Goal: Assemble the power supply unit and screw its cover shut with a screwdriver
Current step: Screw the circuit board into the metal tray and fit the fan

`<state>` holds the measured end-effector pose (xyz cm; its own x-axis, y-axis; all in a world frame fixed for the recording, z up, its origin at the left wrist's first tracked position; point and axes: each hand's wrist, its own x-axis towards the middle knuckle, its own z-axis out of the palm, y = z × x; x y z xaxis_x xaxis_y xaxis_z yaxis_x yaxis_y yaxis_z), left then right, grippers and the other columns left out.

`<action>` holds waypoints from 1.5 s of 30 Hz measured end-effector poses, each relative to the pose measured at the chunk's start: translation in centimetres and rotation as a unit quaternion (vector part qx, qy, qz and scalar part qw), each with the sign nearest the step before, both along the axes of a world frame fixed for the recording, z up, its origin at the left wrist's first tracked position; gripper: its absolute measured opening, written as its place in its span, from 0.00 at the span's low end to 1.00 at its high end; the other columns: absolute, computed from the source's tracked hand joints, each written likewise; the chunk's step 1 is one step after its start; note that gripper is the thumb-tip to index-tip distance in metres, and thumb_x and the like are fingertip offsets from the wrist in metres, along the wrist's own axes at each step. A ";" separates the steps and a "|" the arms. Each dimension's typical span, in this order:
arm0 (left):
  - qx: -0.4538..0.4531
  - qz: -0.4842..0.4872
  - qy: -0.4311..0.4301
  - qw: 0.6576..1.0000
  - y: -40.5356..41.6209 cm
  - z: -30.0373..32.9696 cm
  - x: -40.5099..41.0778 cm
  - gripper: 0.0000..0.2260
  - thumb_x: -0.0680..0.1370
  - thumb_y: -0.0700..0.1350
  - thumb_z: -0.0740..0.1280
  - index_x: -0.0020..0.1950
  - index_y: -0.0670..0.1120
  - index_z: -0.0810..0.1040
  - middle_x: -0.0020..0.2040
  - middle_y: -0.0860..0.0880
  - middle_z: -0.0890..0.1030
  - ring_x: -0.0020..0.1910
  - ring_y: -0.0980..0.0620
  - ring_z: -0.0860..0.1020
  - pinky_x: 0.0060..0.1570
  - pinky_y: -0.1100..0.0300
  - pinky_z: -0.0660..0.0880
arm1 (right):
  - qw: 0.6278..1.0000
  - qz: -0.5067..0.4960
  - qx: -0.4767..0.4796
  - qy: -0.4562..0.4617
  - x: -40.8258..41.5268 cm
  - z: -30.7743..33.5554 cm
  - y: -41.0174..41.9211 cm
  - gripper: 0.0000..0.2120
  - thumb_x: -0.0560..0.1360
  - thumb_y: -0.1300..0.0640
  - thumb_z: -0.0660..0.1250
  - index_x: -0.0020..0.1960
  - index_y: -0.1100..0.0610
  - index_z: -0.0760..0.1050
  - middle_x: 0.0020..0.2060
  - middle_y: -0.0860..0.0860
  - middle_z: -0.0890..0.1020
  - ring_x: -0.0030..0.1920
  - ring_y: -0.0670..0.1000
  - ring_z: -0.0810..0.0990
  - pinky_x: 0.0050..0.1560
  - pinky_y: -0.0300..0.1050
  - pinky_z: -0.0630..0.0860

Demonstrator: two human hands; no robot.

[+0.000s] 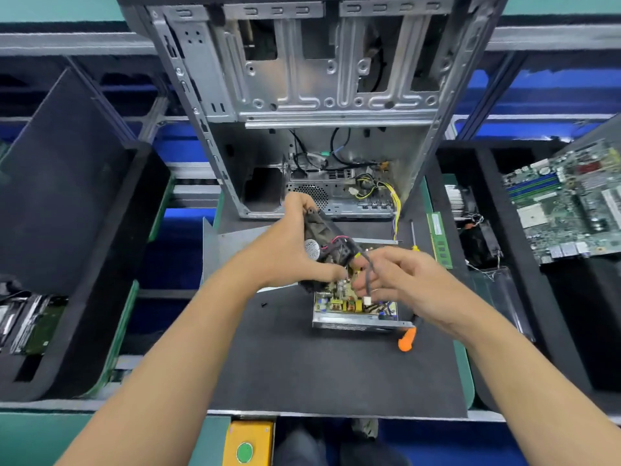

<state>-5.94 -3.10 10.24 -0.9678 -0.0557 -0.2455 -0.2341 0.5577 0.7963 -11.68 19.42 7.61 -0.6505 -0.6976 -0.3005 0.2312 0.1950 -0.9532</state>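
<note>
The open power supply unit (353, 317) lies on the black mat, its circuit board (339, 299) exposed. My left hand (289, 250) grips a black cooling fan (327, 245) with a round label, held tilted above the unit's far left corner. My right hand (403, 280) pinches the fan's thin cable (368, 277), whose white connector (367, 301) dangles over the board. An orange-handled screwdriver (407, 338) lies at the unit's right front corner, partly under my right wrist. A grey metal cover (232, 243) lies left of the unit behind my left hand.
An empty computer case (302, 95) stands open behind the mat with yellow wires hanging out. A thin yellow-tipped screwdriver (414, 235) and a green RAM stick (440, 240) lie at the right. A small black screw (264, 304) sits on the mat. A motherboard (568, 203) leans at far right.
</note>
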 end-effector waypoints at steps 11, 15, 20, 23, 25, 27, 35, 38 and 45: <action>0.081 0.028 -0.024 0.996 4.1 -5.5 0.4 0.15 0.84 0.51 0.61 0.67 0.57 0.60 0.50 0.50 0.76 0.36 0.61 0.73 0.43 0.68 0.73 | 0.989 -0.119 0.035 -0.083 -2.2 0.7 3.2 0.15 0.78 0.46 0.68 0.54 0.57 0.83 0.51 0.58 0.85 0.45 0.53 0.86 0.44 0.46 0.82; 0.092 0.039 -0.026 0.995 3.9 -6.7 0.9 0.10 0.84 0.51 0.61 0.61 0.58 0.62 0.49 0.48 0.77 0.43 0.52 0.74 0.54 0.47 0.76 | 0.984 -0.126 0.122 0.025 -2.1 -0.2 3.0 0.12 0.78 0.45 0.68 0.53 0.52 0.82 0.52 0.49 0.85 0.50 0.45 0.85 0.50 0.43 0.82; 0.072 0.020 0.016 0.997 3.9 -7.5 1.9 0.12 0.81 0.47 0.67 0.54 0.57 0.63 0.48 0.53 0.75 0.42 0.51 0.72 0.47 0.47 0.74 | 0.988 -0.151 0.012 -0.033 -1.6 -0.6 2.4 0.15 0.75 0.47 0.72 0.58 0.52 0.79 0.52 0.52 0.85 0.52 0.54 0.86 0.51 0.49 0.83; 0.042 0.011 0.007 0.999 3.9 -7.9 2.5 0.15 0.79 0.46 0.70 0.50 0.58 0.63 0.52 0.49 0.76 0.46 0.46 0.73 0.49 0.49 0.74 | 0.988 -0.149 0.027 -0.016 -1.6 -1.0 2.4 0.10 0.78 0.52 0.69 0.54 0.57 0.82 0.50 0.57 0.84 0.49 0.55 0.86 0.50 0.49 0.83; 0.023 0.011 0.002 1.000 4.0 -8.3 2.9 0.17 0.78 0.45 0.72 0.49 0.58 0.64 0.50 0.51 0.77 0.44 0.51 0.73 0.47 0.56 0.73 | 0.991 -0.123 0.056 0.004 -1.4 -1.4 2.5 0.09 0.79 0.56 0.68 0.51 0.61 0.82 0.49 0.61 0.84 0.47 0.55 0.86 0.48 0.47 0.83; 0.012 0.006 0.005 1.000 4.0 -8.6 3.2 0.18 0.75 0.44 0.75 0.47 0.57 0.65 0.46 0.55 0.77 0.37 0.60 0.70 0.40 0.67 0.70 | 0.990 -0.102 0.090 0.020 -1.2 -1.7 2.7 0.10 0.80 0.56 0.67 0.49 0.62 0.82 0.48 0.60 0.84 0.47 0.54 0.86 0.48 0.47 0.83; -0.030 -0.044 -0.014 0.998 3.8 -10.0 4.7 0.18 0.70 0.56 0.78 0.55 0.63 0.75 0.54 0.64 0.77 0.53 0.61 0.75 0.56 0.60 0.73 | 0.963 -0.042 0.235 0.126 -0.8 -3.0 4.4 0.08 0.75 0.45 0.71 0.42 0.48 0.82 0.34 0.43 0.84 0.35 0.44 0.82 0.40 0.42 0.78; -0.091 -0.090 0.006 0.992 3.6 -10.2 5.0 0.26 0.73 0.65 0.69 0.68 0.56 0.75 0.59 0.60 0.76 0.58 0.57 0.74 0.60 0.56 0.73 | 0.954 -0.025 0.257 0.149 -0.9 -3.4 5.2 0.07 0.74 0.44 0.72 0.39 0.45 0.82 0.31 0.45 0.82 0.33 0.44 0.79 0.37 0.39 0.74; -0.117 -0.082 0.038 0.989 4.0 -10.3 4.9 0.15 0.83 0.53 0.62 0.69 0.53 0.77 0.54 0.58 0.78 0.54 0.58 0.76 0.55 0.60 0.71 | 0.956 -0.005 0.262 0.132 -0.7 -4.1 5.2 0.07 0.78 0.49 0.69 0.43 0.49 0.80 0.36 0.46 0.85 0.36 0.43 0.82 0.44 0.45 0.80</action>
<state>-1.07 0.86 -0.03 -0.9838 0.0570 -0.1701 -0.0692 0.7540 0.6532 -12.37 24.60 3.53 -0.7576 -0.4894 -0.4320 0.0010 0.6609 -0.7504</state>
